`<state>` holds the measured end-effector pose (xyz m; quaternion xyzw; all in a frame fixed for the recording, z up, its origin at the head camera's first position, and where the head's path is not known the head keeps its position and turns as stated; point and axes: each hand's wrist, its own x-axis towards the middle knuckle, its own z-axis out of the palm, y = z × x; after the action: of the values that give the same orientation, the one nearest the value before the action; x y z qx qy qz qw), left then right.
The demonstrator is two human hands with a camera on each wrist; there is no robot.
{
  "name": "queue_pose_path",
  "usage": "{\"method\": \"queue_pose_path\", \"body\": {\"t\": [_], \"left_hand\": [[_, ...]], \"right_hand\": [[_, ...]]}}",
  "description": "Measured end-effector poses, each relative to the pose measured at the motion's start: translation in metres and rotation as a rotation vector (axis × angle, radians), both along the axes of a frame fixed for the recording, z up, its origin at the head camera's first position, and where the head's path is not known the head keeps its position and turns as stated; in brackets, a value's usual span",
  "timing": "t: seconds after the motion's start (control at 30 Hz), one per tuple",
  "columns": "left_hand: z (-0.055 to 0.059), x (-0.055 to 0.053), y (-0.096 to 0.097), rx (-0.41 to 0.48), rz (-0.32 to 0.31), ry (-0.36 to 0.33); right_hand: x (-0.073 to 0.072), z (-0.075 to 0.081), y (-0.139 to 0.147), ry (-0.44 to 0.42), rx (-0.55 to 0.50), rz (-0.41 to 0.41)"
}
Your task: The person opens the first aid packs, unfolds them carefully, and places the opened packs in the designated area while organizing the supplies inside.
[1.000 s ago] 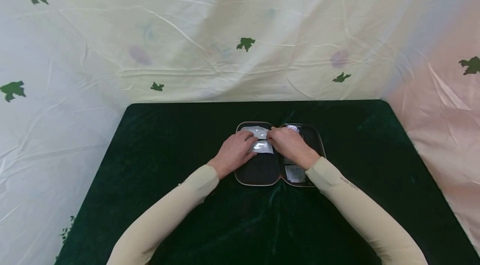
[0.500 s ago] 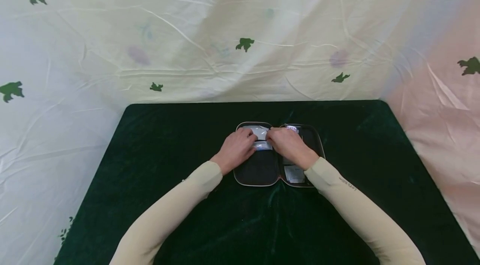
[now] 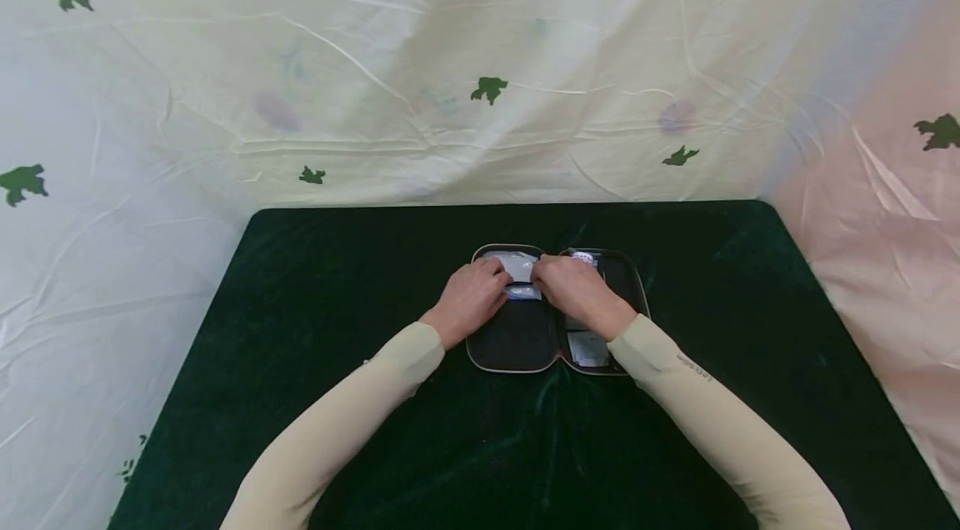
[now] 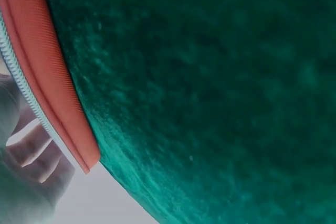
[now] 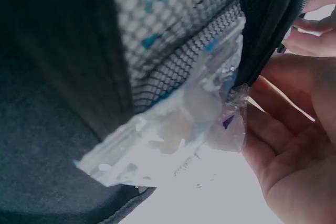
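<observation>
An open zip case (image 3: 517, 338), dark inside, lies on the green velvet table; its orange outside and zip (image 4: 58, 87) show in the left wrist view. In its left half sit two shiny packets, an upper whitish packet (image 3: 519, 265) and a lower silvery packet (image 3: 522, 293), split by a dark line. My left hand (image 3: 474, 297) grips the packets' left side with bent fingers. At their right ends my right hand (image 3: 577, 284) pinches with fingertips; which layer it holds is partly hidden. Both hands' fingertips are mostly covered in the wrist views.
The case's right half holds a pale packet (image 3: 588, 348) and a white item with purple marks (image 3: 582, 257). A mesh pocket (image 5: 163, 24) and a clear plastic packet (image 5: 173, 129) fill the right wrist view. Patterned cloth (image 3: 480, 138) hangs behind the table.
The lower silvery packet shows less than before, its visible strip now narrower. My left hand has shifted slightly up and right. The right hand stays nearly in place.
</observation>
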<state>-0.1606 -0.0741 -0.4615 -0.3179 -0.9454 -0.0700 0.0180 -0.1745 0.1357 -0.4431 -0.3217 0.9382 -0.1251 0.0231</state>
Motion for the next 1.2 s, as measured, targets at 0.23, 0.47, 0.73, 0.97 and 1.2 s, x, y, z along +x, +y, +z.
{"method": "queue_pose_path", "body": {"t": [0.23,0.47,0.73,0.97,1.2], "left_hand": [[0.001,0.005,-0.004,-0.064,-0.06,-0.033],[0.004,0.015,-0.01,-0.123,-0.12,-0.056],[0.005,0.031,-0.02,-0.083,-0.062,-0.119],[0.014,0.049,-0.032,0.012,0.006,-0.115],[0.02,0.062,-0.038,0.052,0.051,-0.144]], "right_hand": [[0.001,0.004,0.002,0.021,0.06,0.078],[0.006,0.009,0.009,-0.012,0.076,0.106],[0.02,0.025,0.025,-0.072,-0.031,-0.018],[0.029,0.024,0.05,-0.08,-0.188,-0.209],[0.038,0.016,0.075,-0.147,-0.316,-0.33]]}}
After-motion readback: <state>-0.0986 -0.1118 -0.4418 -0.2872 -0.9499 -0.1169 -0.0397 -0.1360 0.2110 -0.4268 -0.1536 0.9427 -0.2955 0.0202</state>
